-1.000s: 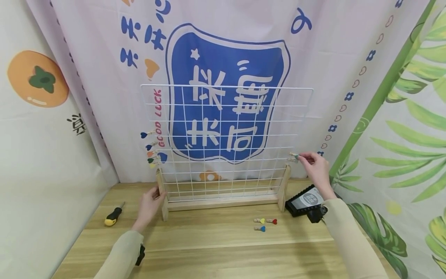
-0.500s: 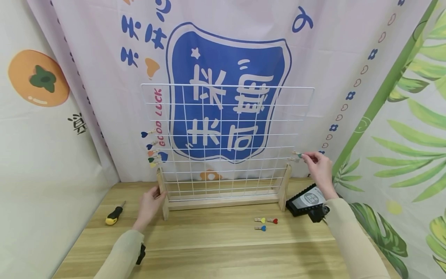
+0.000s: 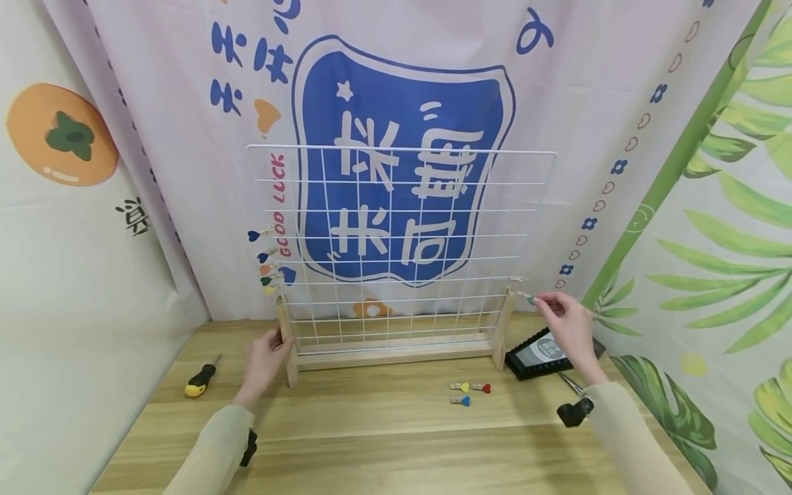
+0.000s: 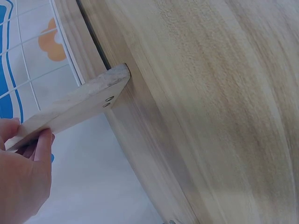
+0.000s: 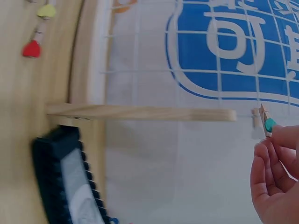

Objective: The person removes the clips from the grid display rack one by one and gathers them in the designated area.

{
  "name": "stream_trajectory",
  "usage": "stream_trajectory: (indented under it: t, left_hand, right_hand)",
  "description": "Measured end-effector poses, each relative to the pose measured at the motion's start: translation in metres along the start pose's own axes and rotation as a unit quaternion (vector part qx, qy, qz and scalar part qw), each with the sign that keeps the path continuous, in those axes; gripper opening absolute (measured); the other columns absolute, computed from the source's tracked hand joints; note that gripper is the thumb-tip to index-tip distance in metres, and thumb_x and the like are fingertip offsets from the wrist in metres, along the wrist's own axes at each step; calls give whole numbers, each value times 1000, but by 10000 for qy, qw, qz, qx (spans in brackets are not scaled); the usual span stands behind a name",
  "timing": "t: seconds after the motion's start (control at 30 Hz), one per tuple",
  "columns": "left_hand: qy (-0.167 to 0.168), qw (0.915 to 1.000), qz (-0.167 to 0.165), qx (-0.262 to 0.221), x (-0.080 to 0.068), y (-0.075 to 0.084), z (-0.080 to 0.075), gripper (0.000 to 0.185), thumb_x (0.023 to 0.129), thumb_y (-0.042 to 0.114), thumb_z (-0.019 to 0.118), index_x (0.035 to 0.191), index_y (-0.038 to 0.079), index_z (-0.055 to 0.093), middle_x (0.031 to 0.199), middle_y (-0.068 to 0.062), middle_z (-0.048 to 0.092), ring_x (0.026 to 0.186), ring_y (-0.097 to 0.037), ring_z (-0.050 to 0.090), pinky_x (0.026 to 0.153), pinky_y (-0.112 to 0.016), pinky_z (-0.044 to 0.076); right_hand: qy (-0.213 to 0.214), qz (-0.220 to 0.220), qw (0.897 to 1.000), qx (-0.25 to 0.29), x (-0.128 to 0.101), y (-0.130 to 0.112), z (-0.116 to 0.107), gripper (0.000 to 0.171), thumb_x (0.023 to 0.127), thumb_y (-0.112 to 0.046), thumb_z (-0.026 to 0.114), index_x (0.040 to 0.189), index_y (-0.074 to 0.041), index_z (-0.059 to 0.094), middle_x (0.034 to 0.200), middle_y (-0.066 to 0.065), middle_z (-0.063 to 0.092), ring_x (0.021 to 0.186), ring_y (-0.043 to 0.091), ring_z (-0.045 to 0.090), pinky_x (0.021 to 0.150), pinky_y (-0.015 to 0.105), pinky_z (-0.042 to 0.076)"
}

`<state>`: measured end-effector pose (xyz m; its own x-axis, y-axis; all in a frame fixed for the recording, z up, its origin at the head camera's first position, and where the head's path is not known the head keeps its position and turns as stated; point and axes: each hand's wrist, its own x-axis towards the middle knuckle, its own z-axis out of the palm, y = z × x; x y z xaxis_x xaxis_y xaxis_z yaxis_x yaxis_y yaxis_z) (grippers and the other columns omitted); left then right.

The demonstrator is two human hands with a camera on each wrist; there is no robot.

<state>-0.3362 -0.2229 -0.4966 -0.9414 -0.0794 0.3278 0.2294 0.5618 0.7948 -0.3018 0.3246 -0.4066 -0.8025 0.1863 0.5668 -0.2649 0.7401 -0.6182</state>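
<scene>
My right hand (image 3: 568,326) pinches a small wooden clothespin with a teal heart (image 5: 269,124) between thumb and fingers. It sits just right of the white wire grid (image 3: 433,150), near the top of the right wooden upright (image 3: 502,326). Another clothespin (image 3: 516,279) is clipped on the grid's right edge, slightly above. On the left, my left hand (image 3: 266,361) grips the wooden upright (image 4: 79,100) of the stand, thumb on one face and fingers around the other. Several heart clothespins (image 3: 254,236) in blue, orange, green and yellow line the grid's left edge.
Yellow (image 3: 460,387), red (image 3: 482,388) and blue (image 3: 460,401) heart clothespins lie on the wooden table (image 3: 371,447). A black ridged case (image 3: 526,364) lies beside the stand's right foot. A yellow-black screwdriver (image 3: 200,380) lies at the left. Printed curtains surround the table.
My right hand has moved down with the teal clothespin, from beside the clipped one to below it. My left hand stays on the upright. The head view has shifted slightly.
</scene>
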Motion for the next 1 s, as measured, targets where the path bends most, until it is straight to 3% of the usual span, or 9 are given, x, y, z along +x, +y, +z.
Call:
stream_trajectory:
  t: [0.53, 0.83, 1.0]
  left_hand:
    - [-96, 9998, -199, -16, 2, 2, -1, 38, 97, 5, 58, 128, -16, 54, 127, -37, 58, 117, -48, 62, 96, -46, 54]
    - [-185, 9996, -231, 2, 0, 4, -2, 39, 98, 7, 58, 130, -16, 53, 129, -37, 58, 118, -47, 61, 98, -47, 54]
    - [-259, 9992, -287, -43, 0, 4, -3, 40, 99, 7, 56, 132, -15, 51, 131, -37, 56, 121, -47, 60, 100, -47, 52]
  right_hand:
    - [-1385, 18, 9903, 48, -102, 37, 66, 7, 82, -5, 77, 87, -8, 74, 81, 4, 73, 66, -3, 57, 59, 15, 53]
    - [-1861, 356, 9818, -151, -119, 44, 80, 5, 83, -12, 78, 85, -10, 73, 81, 0, 73, 65, -6, 53, 60, 14, 48]
    - [-2064, 246, 9779, -205, -122, 46, 83, 6, 82, -8, 78, 84, -12, 74, 81, -1, 73, 64, -5, 53, 59, 14, 48]
